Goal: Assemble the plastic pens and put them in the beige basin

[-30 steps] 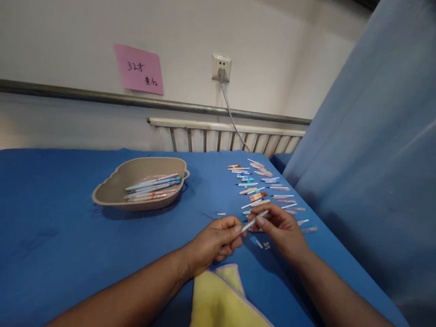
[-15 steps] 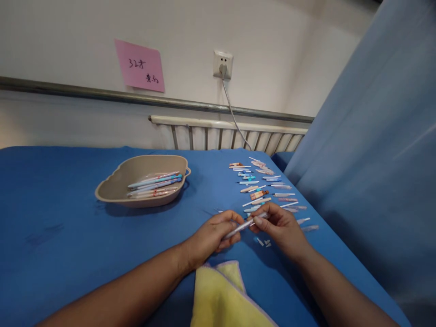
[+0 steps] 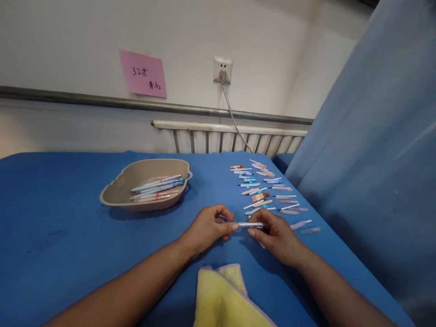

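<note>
A slim whitish pen [image 3: 248, 224] lies level between my two hands above the blue-covered table. Its left end is pinched between the thumb and fingers of my left hand [image 3: 208, 227]. My right hand [image 3: 275, 232] is closed around the other end, so that part of the pen is hidden. Just beyond my right hand lie loose pen parts: white refills [image 3: 289, 196], pale barrels [image 3: 262, 204] and an orange-brown piece [image 3: 260, 197]. A thin white piece on the cloth is partly covered by my right hand.
At the left stands a beige basin [image 3: 117, 205] with several pens [image 3: 158, 184] in it. A yellow cloth [image 3: 221, 297] lies in front of me. A blue curtain [image 3: 371, 150] hangs along the right side. Behind the table are a white rail [image 3: 204, 126] and a plugged-in cable [image 3: 231, 111].
The pen has turned from slanted to nearly level. My left hand has shifted slightly left along it, and my right hand now covers small white pieces on the cloth. The view has tilted slightly.
</note>
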The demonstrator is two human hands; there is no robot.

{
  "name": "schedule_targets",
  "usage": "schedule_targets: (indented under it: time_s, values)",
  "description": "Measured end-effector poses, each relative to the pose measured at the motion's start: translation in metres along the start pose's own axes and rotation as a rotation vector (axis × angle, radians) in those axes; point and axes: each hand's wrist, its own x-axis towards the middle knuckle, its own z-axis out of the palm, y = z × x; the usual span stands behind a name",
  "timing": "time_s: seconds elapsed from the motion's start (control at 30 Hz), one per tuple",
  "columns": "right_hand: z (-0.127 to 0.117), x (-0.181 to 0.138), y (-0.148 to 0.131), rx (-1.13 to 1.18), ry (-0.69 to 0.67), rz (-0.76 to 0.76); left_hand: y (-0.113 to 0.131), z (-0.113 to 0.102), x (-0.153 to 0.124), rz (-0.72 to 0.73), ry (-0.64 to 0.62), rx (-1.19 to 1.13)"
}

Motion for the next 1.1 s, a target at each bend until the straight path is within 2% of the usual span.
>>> schedule_targets:
  time_s: [0.17,0.23,0.37,0.53,0.63,0.7,0.8,0.83,0.9,0.97,1.1]
  values:
    - [0.001,-0.001,-0.003,-0.14,0.033,-0.074,0.007,-0.001,-0.003,-0.061,-0.054,-0.368]
    - [0.001,0.0,-0.002,-0.178,0.061,-0.101,0.007,0.0,-0.003,-0.075,-0.058,-0.436]
    - [0.001,0.0,-0.002,-0.239,0.101,-0.169,-0.001,0.0,0.001,-0.108,0.002,-0.349]
    - [0.001,-0.001,-0.003,-0.304,0.094,-0.164,-0.005,-0.005,0.004,-0.107,-0.02,-0.154]
    - [0.0,-0.002,-0.005,-0.325,0.071,-0.142,-0.002,-0.007,0.0,-0.028,-0.027,-0.195]
    - [0.001,-0.003,-0.005,-0.334,0.046,-0.129,0.001,-0.007,-0.003,0.012,-0.082,-0.252]
    - [0.002,-0.004,-0.003,-0.35,0.029,-0.116,0.002,-0.004,-0.007,-0.019,-0.175,-0.306]
    - [0.003,-0.005,-0.001,-0.351,0.029,-0.112,0.0,-0.004,-0.007,-0.048,-0.169,-0.306]
    - [0.003,-0.006,0.002,-0.352,0.03,-0.104,-0.004,-0.004,-0.005,-0.112,-0.078,-0.22]
    - [0.004,-0.007,0.006,-0.355,0.013,-0.109,-0.009,-0.005,-0.003,-0.131,-0.08,-0.084]
    - [0.004,-0.008,0.009,-0.346,0.014,-0.108,-0.011,-0.009,-0.004,-0.014,-0.049,-0.08]
